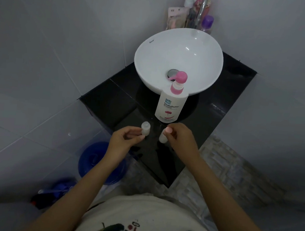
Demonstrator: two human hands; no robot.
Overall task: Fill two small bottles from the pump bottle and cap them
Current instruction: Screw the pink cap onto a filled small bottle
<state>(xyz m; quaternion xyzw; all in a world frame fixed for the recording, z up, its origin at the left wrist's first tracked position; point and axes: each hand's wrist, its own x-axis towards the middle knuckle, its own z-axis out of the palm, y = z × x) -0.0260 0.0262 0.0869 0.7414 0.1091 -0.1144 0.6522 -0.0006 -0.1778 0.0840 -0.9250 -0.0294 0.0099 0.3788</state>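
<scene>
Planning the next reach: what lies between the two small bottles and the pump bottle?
Only bare black countertop, in the head view. The left small bottle and right small bottle sit just in front of the pump bottle.

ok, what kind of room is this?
Most likely a small home bathroom: a white basin on a black counter, a chrome tap with toiletry bottles behind it, tiled walls around.

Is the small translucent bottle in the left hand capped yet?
Capped: the small translucent bottle carries a rounded cap on its neck, pinched upright by the left hand.
</scene>
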